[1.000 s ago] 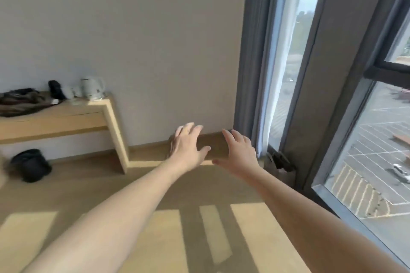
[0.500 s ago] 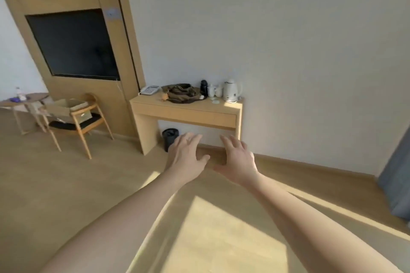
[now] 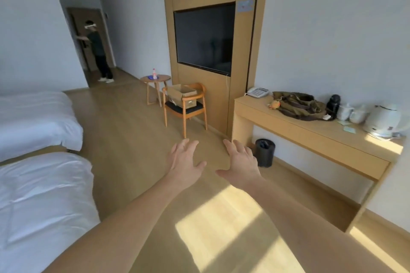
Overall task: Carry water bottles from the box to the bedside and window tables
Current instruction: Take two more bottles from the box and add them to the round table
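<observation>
The view has swung from the window, past the desk, to the room's length. Both arms reach forward at the frame's centre, left hand (image 3: 185,162) and right hand (image 3: 240,163) spread open and empty. The cardboard box (image 3: 181,95) sits on a wooden chair (image 3: 185,113) at centre, above the hands. Left of it, a bottle (image 3: 154,73) stands on a round table (image 3: 156,79). The person seems headed back for more bottles.
</observation>
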Motion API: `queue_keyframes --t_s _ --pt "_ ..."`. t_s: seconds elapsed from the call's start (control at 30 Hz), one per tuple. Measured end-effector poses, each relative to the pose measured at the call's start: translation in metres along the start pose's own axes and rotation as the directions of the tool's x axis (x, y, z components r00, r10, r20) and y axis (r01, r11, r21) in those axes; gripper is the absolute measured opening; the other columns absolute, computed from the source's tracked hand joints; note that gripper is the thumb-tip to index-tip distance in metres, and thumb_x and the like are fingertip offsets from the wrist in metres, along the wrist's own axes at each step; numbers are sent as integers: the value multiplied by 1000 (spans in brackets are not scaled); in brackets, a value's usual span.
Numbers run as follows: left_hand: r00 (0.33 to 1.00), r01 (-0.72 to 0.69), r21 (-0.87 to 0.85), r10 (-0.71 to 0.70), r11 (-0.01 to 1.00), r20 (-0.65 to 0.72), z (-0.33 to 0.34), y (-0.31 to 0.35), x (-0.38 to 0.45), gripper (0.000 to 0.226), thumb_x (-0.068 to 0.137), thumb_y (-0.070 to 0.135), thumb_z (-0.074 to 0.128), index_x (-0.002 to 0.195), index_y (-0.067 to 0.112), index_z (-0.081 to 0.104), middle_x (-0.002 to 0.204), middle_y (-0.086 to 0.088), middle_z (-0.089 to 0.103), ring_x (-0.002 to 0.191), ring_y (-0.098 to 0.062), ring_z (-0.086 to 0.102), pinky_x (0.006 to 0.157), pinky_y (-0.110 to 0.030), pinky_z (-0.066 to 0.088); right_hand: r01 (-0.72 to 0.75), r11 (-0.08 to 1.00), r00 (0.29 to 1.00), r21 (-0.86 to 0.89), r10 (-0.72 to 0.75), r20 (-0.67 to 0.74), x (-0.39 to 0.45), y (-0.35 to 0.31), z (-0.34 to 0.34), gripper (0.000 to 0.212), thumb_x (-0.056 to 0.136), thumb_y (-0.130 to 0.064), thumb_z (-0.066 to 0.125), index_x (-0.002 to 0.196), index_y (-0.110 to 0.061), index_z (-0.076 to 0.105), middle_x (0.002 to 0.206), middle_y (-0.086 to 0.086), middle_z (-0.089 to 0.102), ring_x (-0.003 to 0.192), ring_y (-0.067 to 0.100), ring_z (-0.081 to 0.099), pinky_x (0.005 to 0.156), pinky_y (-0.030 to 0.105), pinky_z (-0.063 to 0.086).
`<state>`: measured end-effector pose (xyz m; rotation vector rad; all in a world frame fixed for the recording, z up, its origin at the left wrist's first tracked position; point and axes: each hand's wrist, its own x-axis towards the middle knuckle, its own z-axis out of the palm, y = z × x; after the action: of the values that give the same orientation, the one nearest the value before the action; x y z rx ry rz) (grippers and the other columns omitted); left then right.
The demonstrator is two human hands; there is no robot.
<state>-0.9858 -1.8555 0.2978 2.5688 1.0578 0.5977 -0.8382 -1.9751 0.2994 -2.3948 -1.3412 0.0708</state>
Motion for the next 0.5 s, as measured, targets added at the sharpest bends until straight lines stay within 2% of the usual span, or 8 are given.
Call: queue_keyframes --t_s 0.17,0.3,0.5 --pt "988 137 99 -129 986 -85 -23 -70 98 71 92 52 66 153 30 38 162 -3 35 148 -26 30 117 -44 32 106 994 992 28 -108 70 133 -49 32 98 79 -48 77 157 -30 21 164 7 25 146 36 27 113 53 32" --pt "973 209 122 -193 970 -130 -46 -125 160 70 93 52 64 153 29 37 163 -3 33 149 -27 27 116 -49 34 228 971 968 77 -234 90 222 -99 55 93 77 -49 77 154 -30 27 157 4 34 138 35 35 106 50 37" --pt "946 302 132 -280 944 -164 -58 -225 235 71 91 53 66 152 29 38 160 -6 36 147 -30 31 116 -51 35 270 953 945 136 -289 154 327 -165 115 97 77 -50 76 158 -35 23 162 -3 29 145 29 29 113 49 33"
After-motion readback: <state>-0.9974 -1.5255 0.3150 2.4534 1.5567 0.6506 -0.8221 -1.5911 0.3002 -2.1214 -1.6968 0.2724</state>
